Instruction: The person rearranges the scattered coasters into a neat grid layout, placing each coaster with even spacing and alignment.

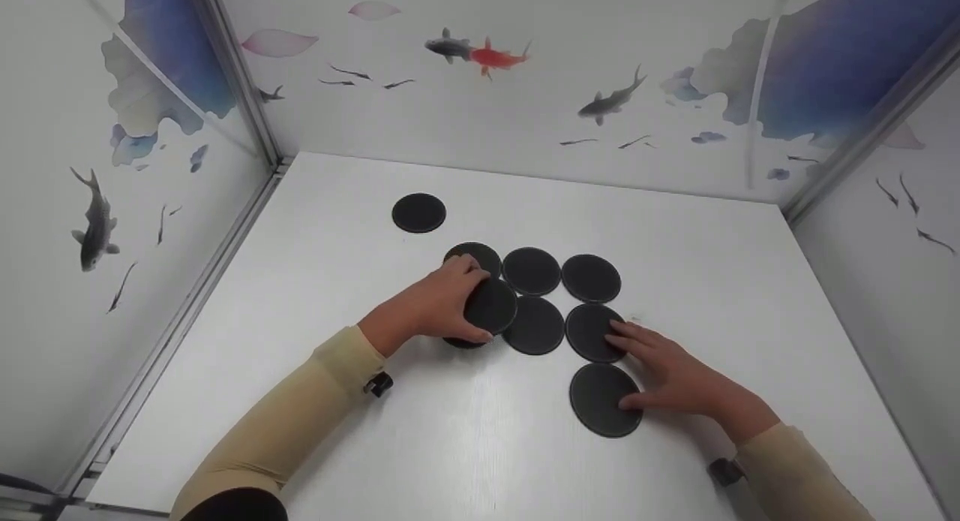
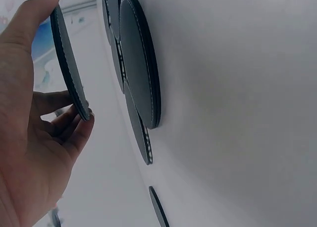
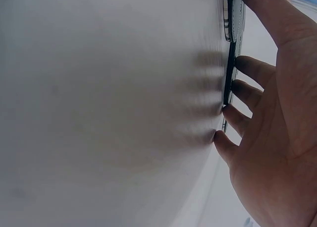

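Observation:
My left hand (image 1: 439,299) grips a round black coaster (image 1: 491,305) by its edge, thumb on one side and fingers on the other. In the left wrist view this held coaster (image 2: 70,63) is raised off the white table, with stitching along its rim. Beneath it, another coaster (image 1: 465,343) is mostly hidden. My right hand (image 1: 675,374) lies spread at the right of the group. Its fingertips touch the middle-row coaster (image 1: 591,332), while its thumb rests on the nearer coaster (image 1: 604,401).
A back row of coasters (image 1: 531,271) adjoins the middle-row coaster (image 1: 533,326). One lone coaster (image 1: 418,212) lies farther back to the left. White panels (image 1: 517,123) painted with fish enclose the white table (image 1: 675,236) at the back and both sides.

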A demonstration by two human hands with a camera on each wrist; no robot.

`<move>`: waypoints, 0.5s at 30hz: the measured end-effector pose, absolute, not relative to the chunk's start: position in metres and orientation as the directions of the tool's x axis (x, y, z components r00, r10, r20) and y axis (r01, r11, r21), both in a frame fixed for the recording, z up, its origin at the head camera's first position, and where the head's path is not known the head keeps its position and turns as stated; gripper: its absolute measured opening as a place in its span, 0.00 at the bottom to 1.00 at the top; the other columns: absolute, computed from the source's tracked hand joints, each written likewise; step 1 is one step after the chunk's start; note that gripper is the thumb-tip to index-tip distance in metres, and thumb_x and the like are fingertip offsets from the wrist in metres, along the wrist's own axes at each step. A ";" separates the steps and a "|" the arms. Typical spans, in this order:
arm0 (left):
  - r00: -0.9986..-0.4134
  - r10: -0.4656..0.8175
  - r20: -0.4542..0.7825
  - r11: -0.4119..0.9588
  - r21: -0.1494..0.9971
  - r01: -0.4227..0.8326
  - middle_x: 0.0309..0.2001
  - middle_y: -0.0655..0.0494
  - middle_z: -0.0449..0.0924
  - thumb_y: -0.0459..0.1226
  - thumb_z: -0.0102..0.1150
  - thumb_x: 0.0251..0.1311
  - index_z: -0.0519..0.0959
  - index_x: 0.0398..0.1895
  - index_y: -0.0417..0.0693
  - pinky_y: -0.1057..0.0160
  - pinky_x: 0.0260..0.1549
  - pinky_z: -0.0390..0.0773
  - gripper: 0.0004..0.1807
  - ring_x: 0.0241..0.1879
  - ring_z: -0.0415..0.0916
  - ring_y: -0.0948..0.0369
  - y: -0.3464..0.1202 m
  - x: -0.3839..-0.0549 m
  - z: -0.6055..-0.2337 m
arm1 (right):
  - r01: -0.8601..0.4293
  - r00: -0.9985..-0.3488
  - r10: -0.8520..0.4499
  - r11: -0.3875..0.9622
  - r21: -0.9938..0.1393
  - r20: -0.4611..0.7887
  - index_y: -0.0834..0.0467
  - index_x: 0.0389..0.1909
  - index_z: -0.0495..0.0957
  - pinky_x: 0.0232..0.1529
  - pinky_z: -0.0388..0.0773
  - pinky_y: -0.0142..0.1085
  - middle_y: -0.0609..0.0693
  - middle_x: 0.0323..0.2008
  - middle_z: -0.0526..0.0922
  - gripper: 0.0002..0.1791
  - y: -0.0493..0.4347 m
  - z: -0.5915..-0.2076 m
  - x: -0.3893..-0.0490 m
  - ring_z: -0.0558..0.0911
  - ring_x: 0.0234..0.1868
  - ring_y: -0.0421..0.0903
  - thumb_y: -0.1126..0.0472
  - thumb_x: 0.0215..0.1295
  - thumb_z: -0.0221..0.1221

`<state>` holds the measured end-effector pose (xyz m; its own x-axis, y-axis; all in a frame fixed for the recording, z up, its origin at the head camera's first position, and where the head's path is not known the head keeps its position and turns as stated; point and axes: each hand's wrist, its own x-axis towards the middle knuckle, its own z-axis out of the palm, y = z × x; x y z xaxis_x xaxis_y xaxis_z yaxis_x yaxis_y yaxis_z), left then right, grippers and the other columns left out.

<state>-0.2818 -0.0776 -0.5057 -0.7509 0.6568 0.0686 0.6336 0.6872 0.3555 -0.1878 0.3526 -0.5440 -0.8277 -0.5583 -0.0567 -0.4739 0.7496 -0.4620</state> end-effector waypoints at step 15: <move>-0.704 0.706 0.073 0.660 0.292 0.692 0.55 0.57 0.63 0.73 0.68 0.40 0.70 0.68 0.47 0.61 0.51 0.77 0.56 0.52 0.61 0.62 -0.057 -0.264 -0.509 | -0.467 -0.831 -0.553 0.754 -0.463 -0.062 0.44 0.77 0.62 0.73 0.54 0.60 0.43 0.80 0.52 0.55 0.353 -0.544 -0.188 0.50 0.80 0.53 0.31 0.49 0.72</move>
<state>-0.2641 -0.0567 -0.5088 -0.7043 0.7061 0.0733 0.6921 0.6600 0.2922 -0.1880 0.3529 -0.5437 -0.8311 -0.5527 -0.0624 -0.4666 0.7538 -0.4627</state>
